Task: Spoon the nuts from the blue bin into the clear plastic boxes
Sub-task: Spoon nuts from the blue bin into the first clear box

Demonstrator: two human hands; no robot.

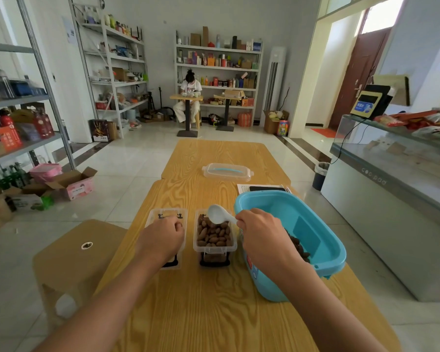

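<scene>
- Holding a white spoon [217, 214] by its handle in the right hand [261, 231], fingers curled round the handle, bowl tilted above the far end of the right clear box [215, 233].
- Filled with brown nuts [212, 233] nearly to the rim, this right box, with a black clip at its near end.
- Resting on the left clear box [167, 235] with curled fingers, the left hand [163, 236]; cannot tell whether gripping something small or only pressing on the box.
- Standing side by side on the wooden table [208, 301], the 2 boxes, close but apart.
- Placed just right of the boxes, the blue bin [290, 240], with only a few dark nuts visible along its near inner side, partly hidden by the right wrist.
- Lying further back on the table, 1 clear lid [226, 172] with a blue strip, well apart from the boxes.
- Lying behind the bin, a dark phone [267, 188] on a sheet of paper [243, 189].
- Standing left of the table, a low stool [71, 262].
</scene>
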